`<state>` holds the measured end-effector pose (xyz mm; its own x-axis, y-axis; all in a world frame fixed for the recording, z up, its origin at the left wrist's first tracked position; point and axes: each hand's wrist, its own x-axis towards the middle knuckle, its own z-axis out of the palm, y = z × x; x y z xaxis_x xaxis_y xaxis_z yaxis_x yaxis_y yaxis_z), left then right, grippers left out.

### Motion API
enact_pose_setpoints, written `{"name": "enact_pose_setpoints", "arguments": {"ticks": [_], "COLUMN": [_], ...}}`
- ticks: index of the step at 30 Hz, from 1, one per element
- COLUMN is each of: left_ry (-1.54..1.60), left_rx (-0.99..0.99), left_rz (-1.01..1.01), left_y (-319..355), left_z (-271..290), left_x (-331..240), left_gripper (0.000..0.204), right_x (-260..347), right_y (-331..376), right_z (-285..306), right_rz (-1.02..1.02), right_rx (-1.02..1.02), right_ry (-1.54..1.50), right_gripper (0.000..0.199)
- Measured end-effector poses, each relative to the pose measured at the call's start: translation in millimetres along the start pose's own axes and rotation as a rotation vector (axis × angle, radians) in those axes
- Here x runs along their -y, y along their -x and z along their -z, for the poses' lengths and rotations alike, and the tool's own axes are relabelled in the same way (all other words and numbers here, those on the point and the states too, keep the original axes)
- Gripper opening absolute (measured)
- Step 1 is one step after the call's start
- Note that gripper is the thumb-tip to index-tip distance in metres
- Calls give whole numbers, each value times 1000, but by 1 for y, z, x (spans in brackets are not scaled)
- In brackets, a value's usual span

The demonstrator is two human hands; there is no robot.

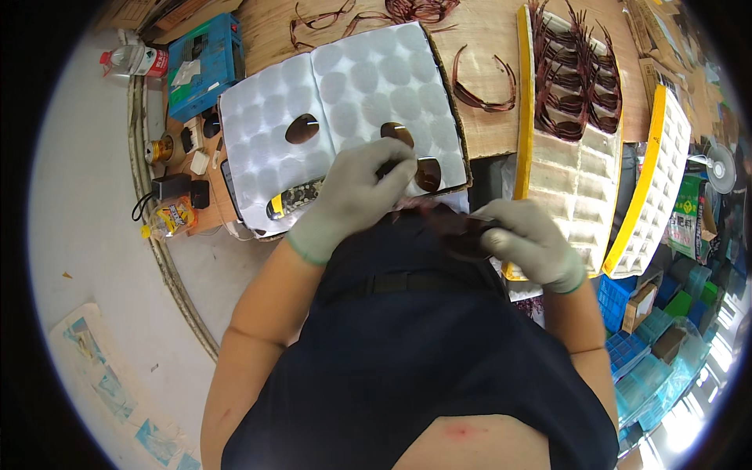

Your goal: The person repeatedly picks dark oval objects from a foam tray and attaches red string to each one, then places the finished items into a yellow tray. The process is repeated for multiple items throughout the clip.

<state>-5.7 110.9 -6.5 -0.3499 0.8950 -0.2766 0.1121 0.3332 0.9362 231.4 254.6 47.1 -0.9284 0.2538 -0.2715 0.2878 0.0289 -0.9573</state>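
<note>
In a pale glove, my left hand [360, 184] is closed over the near part of a white padded sheet [270, 90] with round dimples. A dark patch shows between its curled fingers; whether it is a held lens or one lying beneath, I cannot tell. Close by lie brown sunglass lenses [428, 175], one [397, 133] partly covered by my fingers, and another lens [301, 129] farther left. My gloved right hand [533, 239] grips dark reddish-brown sunglasses [462, 233] in front of my waist, their far end blurred below my left hand.
A patterned tool with a yellow end [294, 197] lies on the sheet. Right of it stand a yellow-edged tray [564, 188] with several stacked frames and a second compartment tray [650, 188]. Loose eyeglass frames [486, 90] lie behind. A blue box [205, 66] and a bottle [133, 61] are at left.
</note>
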Motion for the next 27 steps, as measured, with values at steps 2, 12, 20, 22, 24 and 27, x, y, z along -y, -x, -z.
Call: {"name": "enact_pose_setpoints", "arguments": {"ticks": [2,12,20,22,24,27], "left_ry": [-493,-947,106,608,635,460], "left_rx": [60,48,61,135,36,-115], "left_rz": [-194,-85,130,296,177,28], "left_y": [-20,-33,14,38,47,53], "left_z": [-25,-70,-19,3,-1,4], "left_x": [36,43,2,-5,-7,-14], "left_gripper": [40,49,27,26,24,24], "right_x": [14,-6,-26,-17,-15,-11], "right_y": [16,23,15,4,-12,-27], "right_z": [29,-4,3,-3,-28,-68], "right_rz": [-230,117,94,-28,8,-37], "right_rx": [49,-200,-279,-202,-99,-151], "right_ry": [6,-377,-242,-181,-116,-227], "right_gripper": [34,83,41,38,37,21]}}
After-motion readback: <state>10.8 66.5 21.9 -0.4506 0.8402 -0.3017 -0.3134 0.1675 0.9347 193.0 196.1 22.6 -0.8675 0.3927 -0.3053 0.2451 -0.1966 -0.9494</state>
